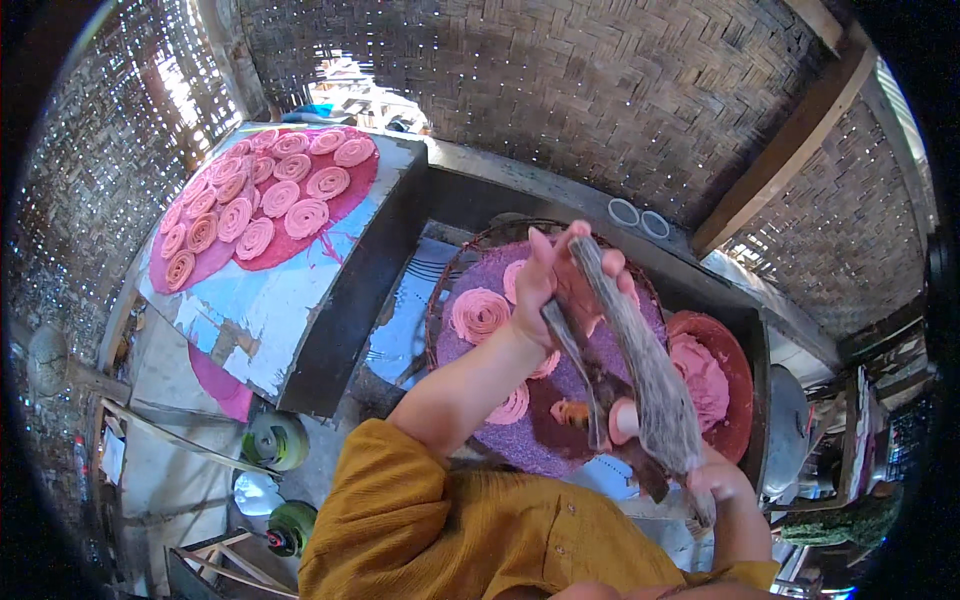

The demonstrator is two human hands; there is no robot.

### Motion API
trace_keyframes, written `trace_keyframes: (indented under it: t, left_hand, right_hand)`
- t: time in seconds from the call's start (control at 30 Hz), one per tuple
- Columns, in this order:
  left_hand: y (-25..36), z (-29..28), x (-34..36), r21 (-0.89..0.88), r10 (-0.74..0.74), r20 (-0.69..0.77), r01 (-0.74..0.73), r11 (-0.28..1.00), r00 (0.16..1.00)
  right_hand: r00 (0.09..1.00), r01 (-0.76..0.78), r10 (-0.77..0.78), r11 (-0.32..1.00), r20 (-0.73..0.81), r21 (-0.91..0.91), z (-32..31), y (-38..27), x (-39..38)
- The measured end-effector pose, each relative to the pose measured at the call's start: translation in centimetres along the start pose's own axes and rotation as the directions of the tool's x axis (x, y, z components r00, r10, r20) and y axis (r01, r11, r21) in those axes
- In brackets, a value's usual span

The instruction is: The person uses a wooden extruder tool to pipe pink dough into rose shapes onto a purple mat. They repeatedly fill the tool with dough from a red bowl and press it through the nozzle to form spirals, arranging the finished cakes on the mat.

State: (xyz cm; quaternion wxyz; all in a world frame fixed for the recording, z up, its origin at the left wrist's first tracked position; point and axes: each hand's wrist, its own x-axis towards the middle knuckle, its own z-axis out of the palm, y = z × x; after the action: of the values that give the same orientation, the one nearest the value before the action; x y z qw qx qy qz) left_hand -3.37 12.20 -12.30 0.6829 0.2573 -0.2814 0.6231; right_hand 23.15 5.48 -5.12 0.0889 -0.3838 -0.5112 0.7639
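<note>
Both my hands are on a weathered wooden dough press (640, 345) with two long grey arms, tilted over a round tray. My left hand (560, 275) grips its upper end, fingers wrapped round the bar and thumb pointing up. Around the lower end, my right hand (725, 480) is closed, partly hidden by the wood. Pink dough (625, 418) shows at the press's lower middle. Below lies a purple cloth (535, 455) on the round tray (433, 330), bearing several pink dough spirals (481, 317), some hidden by my left arm and the press.
To the right, a red basin (742, 385) holds a pink dough mass (700, 380). A worn table (255, 320) at left carries many pink spirals (285, 198) on pink sheets. Two white rings (638, 218) lie on the back ledge. Green gas cylinders (277, 440) stand at lower left.
</note>
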Motion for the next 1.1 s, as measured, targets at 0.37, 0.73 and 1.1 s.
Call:
trace_keyframes:
  t: [0.37, 0.73, 1.1]
  left_hand:
    - [-0.3, 2.9, 0.1, 0.065, 0.04, 0.065, -0.044, 0.997, 0.997]
    - [0.4, 5.6, 0.9, 0.015, 0.048, 0.201, -0.052, 0.999, 0.978]
    - [-2.4, 4.9, 0.3, -0.033, 0.082, 0.226, -0.077, 0.996, 0.971]
  right_hand:
    - [0.998, -0.051, 0.054, 0.995, 0.035, -0.08, -0.7, 0.4, -1.5]
    - [1.0, -0.007, -0.003, 0.941, -0.027, -0.34, -0.3, -1.1, -2.0]
    - [0.989, 0.06, -0.121, 0.848, -0.083, -0.526, -1.0, -1.7, -5.1]
